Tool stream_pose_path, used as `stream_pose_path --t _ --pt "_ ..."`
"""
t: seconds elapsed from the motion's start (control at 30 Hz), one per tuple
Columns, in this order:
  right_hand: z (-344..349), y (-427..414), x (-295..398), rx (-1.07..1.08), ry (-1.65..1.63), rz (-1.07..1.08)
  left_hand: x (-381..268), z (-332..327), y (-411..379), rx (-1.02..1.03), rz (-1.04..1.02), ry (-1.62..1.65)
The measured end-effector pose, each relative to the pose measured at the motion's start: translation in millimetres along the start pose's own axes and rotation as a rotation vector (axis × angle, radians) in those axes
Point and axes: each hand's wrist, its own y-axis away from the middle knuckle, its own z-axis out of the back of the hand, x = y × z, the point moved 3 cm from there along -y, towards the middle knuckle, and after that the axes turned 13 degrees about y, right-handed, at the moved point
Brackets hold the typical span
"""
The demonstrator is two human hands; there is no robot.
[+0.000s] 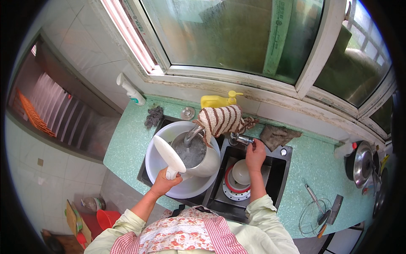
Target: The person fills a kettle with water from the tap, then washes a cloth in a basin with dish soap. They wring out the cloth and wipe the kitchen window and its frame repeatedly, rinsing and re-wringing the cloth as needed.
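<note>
My left hand (pixel 166 183) is closed on the handle of a white kettle (pixel 207 163), whose white lid (pixel 168 155) stands tilted up. The kettle is inside a large white plastic basin (pixel 155 149) over the left sink bowl. A metal faucet spout (pixel 193 136) reaches over the kettle's mouth, and bubbly water shows inside. My right hand (pixel 256 154) has its fingers on the chrome faucet lever (pixel 245 140). Below it, the right sink bowl (pixel 276 177) holds a pale bowl (pixel 241 172), a red-rimmed dish (pixel 229 178) and a white perforated rack (pixel 233 194).
Behind the sink are a striped cloth (pixel 220 119), a yellow pump bottle (pixel 215 101), a brown rag (pixel 277 136), a spray bottle (pixel 131 90) and a grey scrubber (pixel 154 116). At right are a cleaver (pixel 335 209), a wire whisk (pixel 309 216) and a lidded pan (pixel 363 163).
</note>
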Motion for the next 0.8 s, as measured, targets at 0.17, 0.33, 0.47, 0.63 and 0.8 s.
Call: stream_pose_path --t 0.17,0.33,0.47,0.63,0.8 --pt "1.4 0.7 17.7 -0.009 0.194 0.127 -1.1 0.2 -0.6 0.002 0.002 -0.026" --pt "6.8 16.8 19.7 0.033 -0.098 -0.068 0.2 2.4 -0.5 -0.004 -0.001 -0.014" --pt "-31.1 68.3 -15.2 0.174 -0.241 -0.279 4.8 6.3 -1.9 0.009 -0.014 -0.042" --pt "-91.9 105.1 -41.3 0.516 -0.297 -0.424 5.5 5.0 0.2 0.01 -0.008 -0.039" --pt "-113.1 117.7 -49.1 0.55 -0.284 -0.38 11.7 0.4 12.4 -0.004 -0.027 0.015"
